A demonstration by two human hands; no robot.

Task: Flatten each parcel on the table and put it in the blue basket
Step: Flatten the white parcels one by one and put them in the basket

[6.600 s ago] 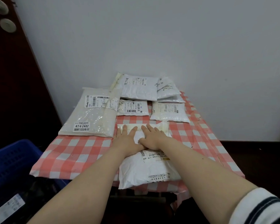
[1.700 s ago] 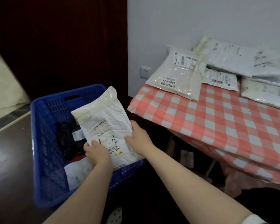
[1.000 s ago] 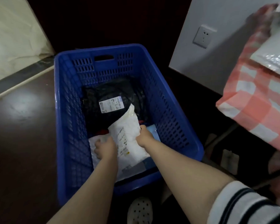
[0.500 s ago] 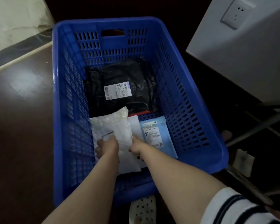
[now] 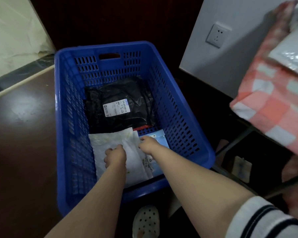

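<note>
As white bubble-padded parcel [image 5: 114, 140] lies flat inside blue slatted plastic basket [image 5: 65, 117], left hand [image 5: 115, 156] sits curled on it and right hand [image 5: 147, 144] is at its right edge; grasping or released, cannot tell for either. Basket count: one black plastic parcel [image 5: 120, 107], one white, one pale-blue flat parcel [image 5: 159, 138]; white edge beneath, perhaps fourth. Far right, red-checked clothed table [image 5: 273, 109] with at least one clear-wrapped parcel [image 5: 292, 52] waiting. Task judged partway.
</note>
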